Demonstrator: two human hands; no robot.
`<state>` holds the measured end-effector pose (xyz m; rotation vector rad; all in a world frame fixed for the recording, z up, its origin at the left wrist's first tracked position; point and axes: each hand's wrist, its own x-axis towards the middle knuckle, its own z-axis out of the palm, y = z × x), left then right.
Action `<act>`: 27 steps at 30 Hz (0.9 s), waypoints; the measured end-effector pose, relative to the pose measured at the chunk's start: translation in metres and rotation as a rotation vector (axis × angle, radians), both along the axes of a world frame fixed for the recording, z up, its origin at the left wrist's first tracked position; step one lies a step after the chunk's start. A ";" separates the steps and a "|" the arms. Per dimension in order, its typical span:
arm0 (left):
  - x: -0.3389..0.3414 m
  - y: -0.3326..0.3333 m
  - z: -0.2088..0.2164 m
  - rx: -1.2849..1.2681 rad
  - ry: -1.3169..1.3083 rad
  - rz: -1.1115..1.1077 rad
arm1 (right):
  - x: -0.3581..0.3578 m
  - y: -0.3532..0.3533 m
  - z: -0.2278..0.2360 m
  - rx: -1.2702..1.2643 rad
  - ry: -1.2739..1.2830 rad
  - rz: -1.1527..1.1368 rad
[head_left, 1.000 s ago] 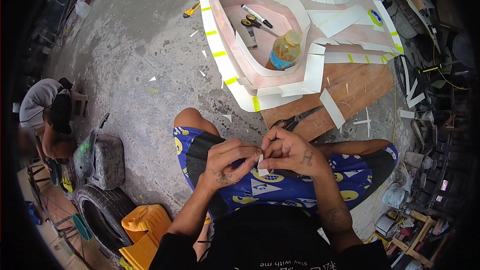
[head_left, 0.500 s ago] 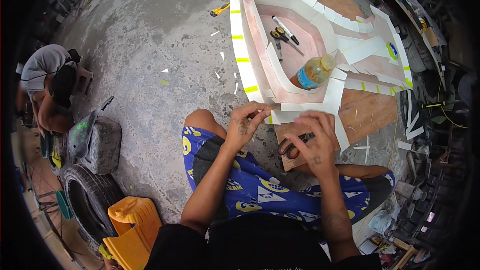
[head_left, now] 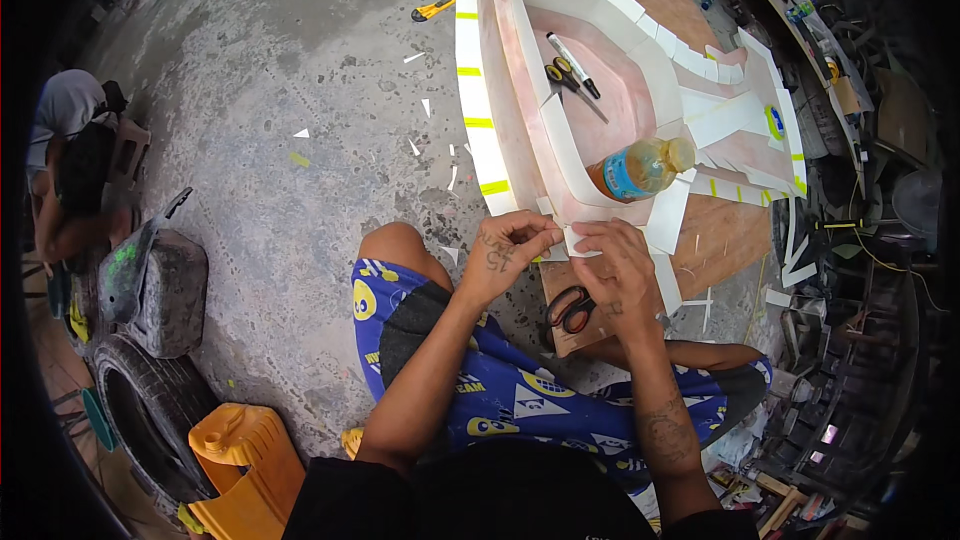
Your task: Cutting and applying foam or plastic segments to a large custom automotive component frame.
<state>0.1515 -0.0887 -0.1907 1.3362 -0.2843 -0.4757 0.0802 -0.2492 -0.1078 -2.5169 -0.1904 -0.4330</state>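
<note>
A pale pinkish moulded form (head_left: pixel 510 90) edged with white card strips and yellow-green tape lies in front of me. At its near edge my left hand (head_left: pixel 508 252) is closed, thumb and forefinger pinched at the end of a white card strip (head_left: pixel 580 244). Close beside it, my right hand (head_left: pixel 618 265) grips that same strip between thumb and fingers. My fingertips nearly meet and partly cover the strip. Below the right hand, black-and-red-handled scissors (head_left: pixel 572 310) rest on a brown board (head_left: pixel 715 245). A label-wrapped bottle of amber liquid (head_left: pixel 630 172) leans in the form's hollow.
Inside the hollow lie a marker (head_left: pixel 573 65) and yellow-and-black scissors (head_left: pixel 562 76). A tape roll (head_left: pixel 774 122) sits on the form's right. A yellow utility knife (head_left: pixel 434 9) and card scraps are on the concrete floor. Left are a tire (head_left: pixel 150 410), a yellow jerrycan (head_left: pixel 245 460) and a crouching person (head_left: pixel 75 150).
My right hand has moved left and closed on the card strip, near my left hand. The bottle has tipped further over to the right. The whole view has shifted slightly.
</note>
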 end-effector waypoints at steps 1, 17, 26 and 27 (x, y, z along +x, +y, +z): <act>0.002 0.000 0.000 -0.047 0.090 -0.033 | 0.000 0.000 -0.001 -0.006 0.004 -0.003; 0.010 0.003 -0.012 -0.143 0.266 -0.173 | 0.000 0.004 -0.012 0.029 -0.030 -0.026; 0.009 0.004 -0.004 -0.148 0.299 -0.150 | -0.001 0.003 -0.014 0.000 -0.101 -0.001; 0.010 0.004 -0.004 -0.150 0.296 -0.152 | -0.001 0.003 -0.014 -0.017 -0.096 0.008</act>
